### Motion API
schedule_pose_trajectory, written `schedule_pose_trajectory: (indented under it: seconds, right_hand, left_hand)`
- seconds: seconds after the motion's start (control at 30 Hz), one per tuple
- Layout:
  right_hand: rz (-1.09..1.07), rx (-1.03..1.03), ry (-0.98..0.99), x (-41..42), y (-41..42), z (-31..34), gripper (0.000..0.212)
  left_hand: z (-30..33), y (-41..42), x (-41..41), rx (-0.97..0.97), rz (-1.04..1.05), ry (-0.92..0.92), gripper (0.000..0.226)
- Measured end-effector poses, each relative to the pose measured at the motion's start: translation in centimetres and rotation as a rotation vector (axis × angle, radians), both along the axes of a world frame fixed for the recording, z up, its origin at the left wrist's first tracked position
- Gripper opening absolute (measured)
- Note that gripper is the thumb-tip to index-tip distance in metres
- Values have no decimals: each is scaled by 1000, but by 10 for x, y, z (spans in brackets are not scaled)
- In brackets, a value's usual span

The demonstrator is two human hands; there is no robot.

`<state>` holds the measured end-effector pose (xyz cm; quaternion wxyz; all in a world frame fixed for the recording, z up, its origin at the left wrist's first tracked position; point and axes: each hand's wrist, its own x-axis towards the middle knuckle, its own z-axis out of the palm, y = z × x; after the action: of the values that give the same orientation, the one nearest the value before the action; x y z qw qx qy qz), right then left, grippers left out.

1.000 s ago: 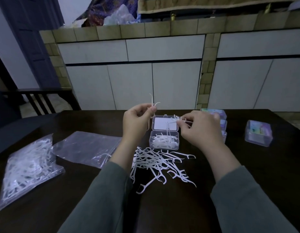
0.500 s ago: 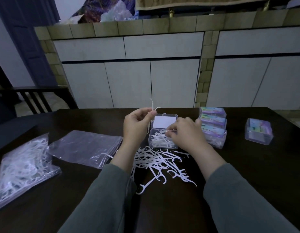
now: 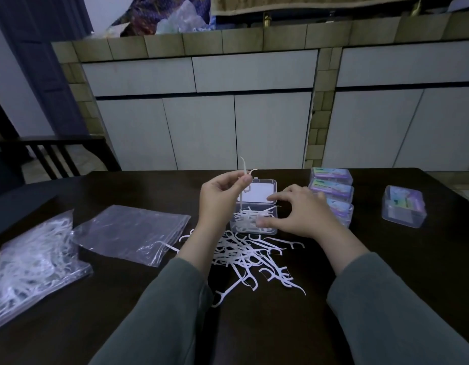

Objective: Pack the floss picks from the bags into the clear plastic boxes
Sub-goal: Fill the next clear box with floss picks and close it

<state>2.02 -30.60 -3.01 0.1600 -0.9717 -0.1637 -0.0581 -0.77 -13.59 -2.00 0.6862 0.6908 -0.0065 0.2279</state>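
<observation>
While my hands work over the dark table (image 3: pixel 359 299), white cabinet doors (image 3: pixel 199 133) and a tiled counter edge (image 3: pixel 228 39) fill the room behind. My left hand (image 3: pixel 218 197) pinches a few floss picks (image 3: pixel 245 171) upright in its grip, just above the open clear box (image 3: pixel 254 214). My right hand (image 3: pixel 297 210) rests with spread, relaxed fingers on that box, holding nothing. Loose picks (image 3: pixel 251 259) lie between my wrists. Left lie a full bag (image 3: pixel 30 262) and an empty bag (image 3: pixel 130 233); right, closed boxes (image 3: pixel 330 191) with unreadable labels.
</observation>
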Motion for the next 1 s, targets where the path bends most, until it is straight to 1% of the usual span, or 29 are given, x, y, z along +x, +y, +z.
schedule_pose_trajectory:
  seconds: [0.03, 0.1, 0.17, 0.27, 0.3, 0.33, 0.4, 0.47, 0.5, 0.57, 0.6, 0.67, 0.73, 0.77, 0.83, 0.93, 1.0]
  right_hand:
    - [-1, -7, 20, -1, -2, 0, 84]
    - [-5, 14, 58, -4, -4, 2, 85]
    - [18, 31, 87, -5, -5, 3, 83]
    - [51, 59, 114, -3, -7, 3, 79]
    - [51, 64, 118, -3, -7, 3, 78]
    - [49, 65, 118, -3, -7, 3, 77]
    - [45, 65, 110, -4, -6, 3, 77]
    - [40, 62, 99, -5, -5, 2, 78]
    - [41, 56, 97, -6, -5, 2, 78]
    - [48, 34, 96, -7, -5, 3, 77]
    - [48, 26, 96, -6, -4, 3, 78]
    - [41, 23, 98, -5, -4, 0, 79]
    - [27, 31, 96, -3, -3, -4, 83]
    - [25, 30, 93, -1, -2, -6, 85]
    - [39, 28, 80, 1, -2, -10, 88]
    - [53, 23, 73, 2, -3, -9, 86]
    - [68, 12, 69, -1, -4, -5, 85]
  left_hand:
    - [0, -3, 1, 0, -19, 3, 7]
    - [-2, -6, 4, 101, -56, 24, 7]
    - [-7, -5, 8, 341, -55, 64, 7]
    - [-13, 4, 12, 816, -19, 139, 18]
    - [-12, 6, 13, 912, -23, 159, 20]
    - [-12, 9, 12, 970, -38, 178, 23]
    - [-9, 13, 10, 989, -127, 218, 29]
    - [-6, 17, 6, 909, -264, 241, 31]
    - [-5, 19, 3, 889, -300, 239, 31]
    - [-3, 25, 0, 904, -276, 230, 36]
    - [-3, 27, 0, 936, -235, 230, 34]
    - [-3, 26, 1, 1038, -164, 232, 19]
    - [-5, 19, 2, 1081, -178, 227, 12]
    - [-5, 16, 4, 1083, -198, 226, 11]
    - [-4, 15, 7, 1108, -197, 233, 17]
    - [-5, 21, 10, 1208, -61, 215, 15]
    - [-8, 26, 9, 1172, -34, 169, 13]
